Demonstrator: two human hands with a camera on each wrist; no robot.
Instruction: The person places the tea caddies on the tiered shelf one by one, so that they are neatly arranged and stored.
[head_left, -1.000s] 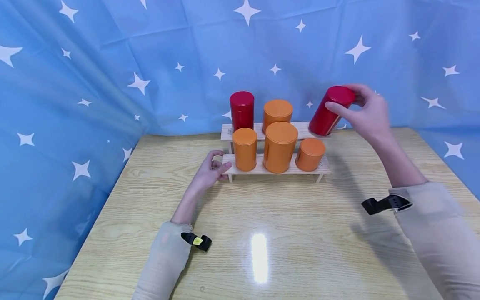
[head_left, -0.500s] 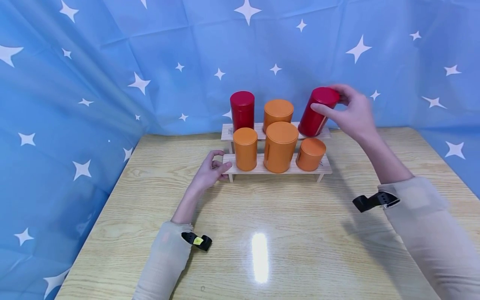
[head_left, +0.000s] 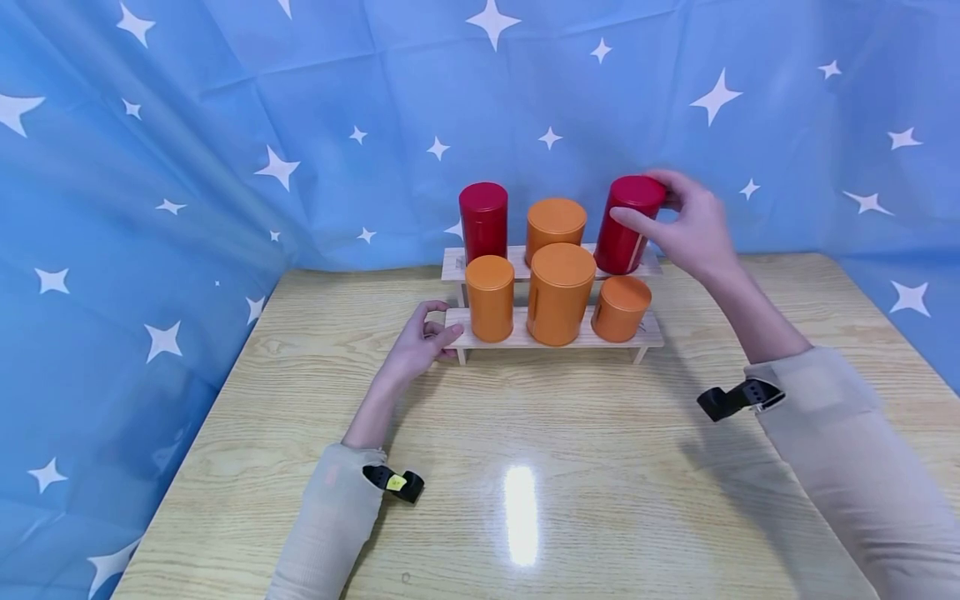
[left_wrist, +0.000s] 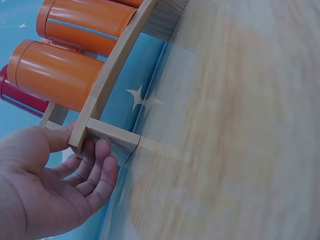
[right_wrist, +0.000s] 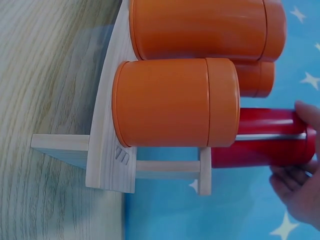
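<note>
A two-tier wooden rack [head_left: 455,265] stands at the back of the table. My left hand [head_left: 415,346] holds the left end of its lower tier, thumb over the board [left_wrist: 107,75] and fingers curled beneath. My right hand [head_left: 692,229] grips a red canister [head_left: 621,229] by its lidded top, thumb in front and fingers behind. This canister leans slightly at the upper tier's right end; in the right wrist view its base overlaps the upper board [right_wrist: 205,180]. Another red canister [head_left: 483,218] and an orange canister [head_left: 555,223] stand upright farther left on that tier.
On the lower tier are a slim orange canister [head_left: 491,302], a large one [head_left: 558,300] and a short one [head_left: 621,312]. A blue curtain [head_left: 337,208] with white stars hangs close behind the rack. Wood-grain table [head_left: 570,450] extends in front.
My right hand has carried the red canister leftward over the upper tier's right end, and it has tipped closer to upright. The left hand and rack stay put.
</note>
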